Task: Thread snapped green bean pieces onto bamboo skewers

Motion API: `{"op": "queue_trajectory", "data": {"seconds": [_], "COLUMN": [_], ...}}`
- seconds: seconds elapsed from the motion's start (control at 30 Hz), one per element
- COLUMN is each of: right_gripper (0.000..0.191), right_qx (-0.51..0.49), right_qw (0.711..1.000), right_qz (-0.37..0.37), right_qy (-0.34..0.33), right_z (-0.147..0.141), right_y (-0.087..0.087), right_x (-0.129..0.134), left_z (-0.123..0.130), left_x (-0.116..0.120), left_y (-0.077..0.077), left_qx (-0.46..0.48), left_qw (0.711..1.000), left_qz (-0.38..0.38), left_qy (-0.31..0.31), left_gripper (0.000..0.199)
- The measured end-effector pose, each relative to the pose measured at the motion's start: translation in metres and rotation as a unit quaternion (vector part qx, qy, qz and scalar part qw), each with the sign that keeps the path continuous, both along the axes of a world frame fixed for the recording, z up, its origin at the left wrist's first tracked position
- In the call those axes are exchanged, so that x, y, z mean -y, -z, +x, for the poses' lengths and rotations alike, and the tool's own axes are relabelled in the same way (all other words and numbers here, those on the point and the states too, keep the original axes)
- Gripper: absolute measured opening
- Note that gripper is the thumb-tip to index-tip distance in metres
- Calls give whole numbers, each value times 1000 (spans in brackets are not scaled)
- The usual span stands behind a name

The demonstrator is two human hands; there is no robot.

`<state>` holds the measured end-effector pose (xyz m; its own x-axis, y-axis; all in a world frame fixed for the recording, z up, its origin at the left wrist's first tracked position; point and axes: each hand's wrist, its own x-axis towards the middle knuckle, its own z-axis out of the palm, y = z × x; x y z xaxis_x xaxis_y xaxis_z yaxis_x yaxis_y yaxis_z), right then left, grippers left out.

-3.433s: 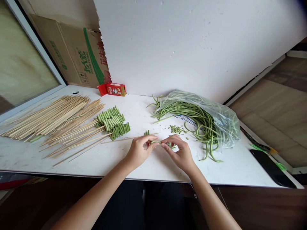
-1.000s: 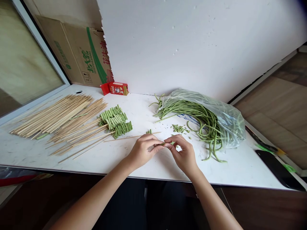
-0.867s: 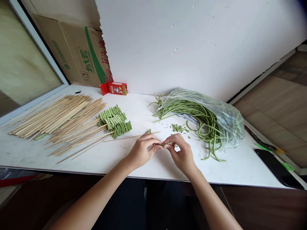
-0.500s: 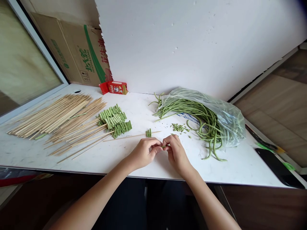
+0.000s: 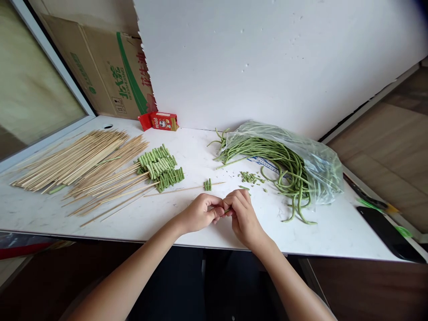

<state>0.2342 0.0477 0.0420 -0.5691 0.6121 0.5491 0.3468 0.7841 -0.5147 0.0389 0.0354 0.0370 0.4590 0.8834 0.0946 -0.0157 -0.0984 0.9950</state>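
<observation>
My left hand point(image 5: 201, 214) and my right hand point(image 5: 243, 216) meet near the table's front edge, both closed on a small green bean piece point(image 5: 228, 210) mostly hidden by the fingers. Just beyond them lies a skewer point(image 5: 180, 190) with a few short bean pieces point(image 5: 207, 184) threaded on it. Skewers filled with bean pieces point(image 5: 157, 162) are stacked to the left, beside piles of bare skewers point(image 5: 76, 156). Long green beans point(image 5: 267, 151) spill from a clear plastic bag point(image 5: 323, 162) on the right. Bean tips point(image 5: 250, 177) lie scattered in front of the bag.
A red packet point(image 5: 163, 121) stands at the back of the white table point(image 5: 194, 151), near a cardboard box point(image 5: 100, 71). A black phone point(image 5: 388, 232) lies at the far right, with a dark-handled tool point(image 5: 364, 194) behind it.
Both hands have drawn closer together, and my right hand has shifted slightly left. A bean piece on the table beyond my right hand shows more now.
</observation>
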Motion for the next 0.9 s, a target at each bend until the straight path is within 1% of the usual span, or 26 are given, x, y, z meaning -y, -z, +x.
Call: {"op": "queue_trajectory", "data": {"seconds": [0.1, 0.27, 0.3, 0.33, 0.37, 0.43, 0.5, 0.57, 0.67, 0.77, 0.83, 0.9], "right_gripper": [28, 33, 33, 32, 30, 24, 18, 14, 11, 7, 10, 15], "right_qx": [4, 20, 20, 15, 5, -24, -47, -51, -48, -50, -52, -58], "right_qw": [1000, 999, 999, 999, 999, 999, 997, 997, 997, 996, 996, 996], "right_qz": [28, 39, 39, 38, 33, 13, -7, -21, -31, -34, -30, -22], "right_qy": [4, -5, -5, -3, 4, 30, 54, 58, 49, 66, 69, 60], "right_z": [-2, -2, -1, 1, 2, 5, 7, 9, 11, 11, 11, 10], "right_y": [-3, -4, -4, -4, -4, -5, -5, -6, -6, -6, -5, -5], "right_x": [4, 6, 5, 4, 2, -3, -6, -8, -9, -8, -9, -8], "left_z": [-1, -4, -4, -5, -5, -4, -2, 0, 2, 2, 3, 4], "left_x": [-2, -3, -3, -2, -1, 1, 3, 4, 4, 4, 5, 7], "left_y": [-2, -4, -5, -6, -7, -10, -12, -13, -11, -10, -11, -13], "left_qx": [27, 57, 49, 34, 12, -50, -110, -149, -178, -196, -203, -207], "left_qw": [999, 992, 992, 994, 998, 997, 976, 948, 919, 897, 894, 899], "left_qz": [-26, -70, -69, -60, -41, 35, 138, 222, 295, 340, 348, 342], "left_qy": [35, 91, 92, 80, 52, -37, -125, -171, -192, -203, -198, -179], "left_gripper": [29, 39, 39, 37, 34, 26, 17, 10, 9, 12, 13, 16]}}
